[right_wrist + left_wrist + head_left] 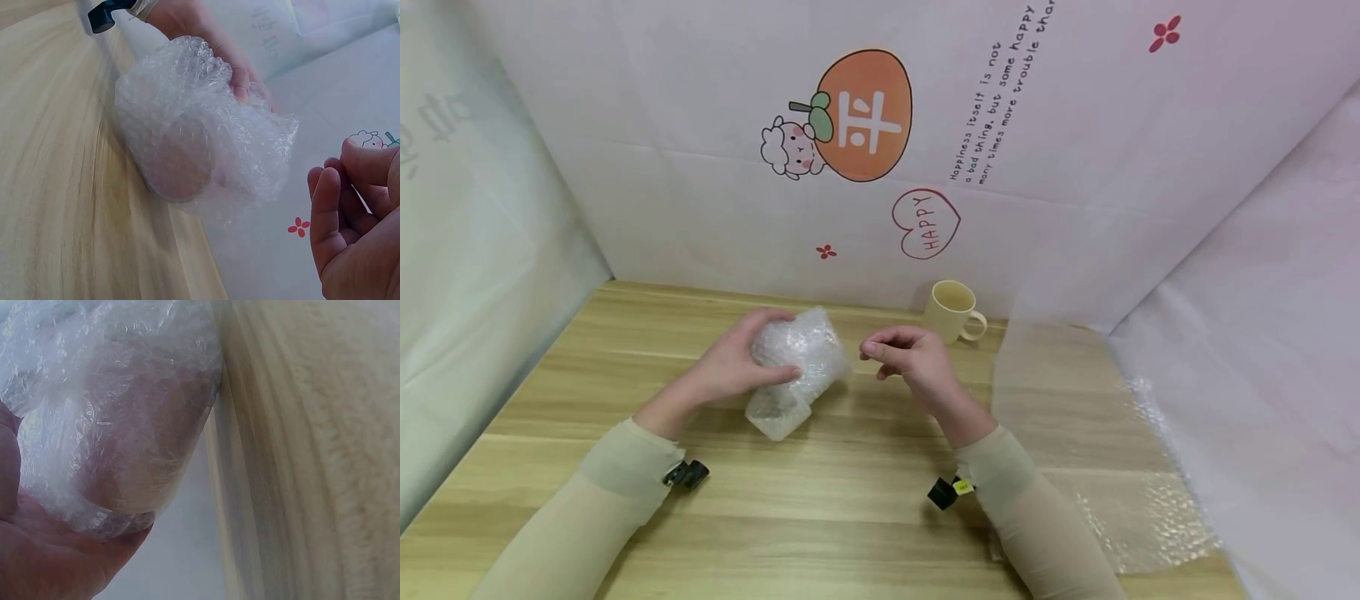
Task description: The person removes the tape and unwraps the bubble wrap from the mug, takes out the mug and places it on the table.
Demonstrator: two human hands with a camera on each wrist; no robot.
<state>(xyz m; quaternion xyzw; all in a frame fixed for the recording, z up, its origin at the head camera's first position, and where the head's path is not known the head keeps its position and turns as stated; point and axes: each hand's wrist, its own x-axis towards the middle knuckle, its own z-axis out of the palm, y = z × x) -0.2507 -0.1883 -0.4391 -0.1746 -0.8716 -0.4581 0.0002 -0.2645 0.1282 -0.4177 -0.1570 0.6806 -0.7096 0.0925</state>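
Note:
My left hand (pixel 735 354) grips a bundle of bubble wrap (pixel 808 350) near the middle of the table, thumb on the near side and fingers behind. Through the clear layers in the right wrist view, the bundle (pixel 187 125) shows a round, pinkish end; what kind of thing is inside I cannot tell. A loose fold of wrap sticks out toward the front. To the right of the bundle, and apart from it, my right hand (pixel 916 360) hovers with loosely bent fingers, thumb close to the forefinger. Nothing shows between its fingers (pixel 326 200).
A cream mug (pixel 951 312) stands by the back wall behind my right hand, its handle to the right. A large sheet of bubble wrap (pixel 1090 450) lies over the table's right side, partly under the right forearm. Printed cloth walls (pixel 700 208) enclose the wooden table (pixel 820 517).

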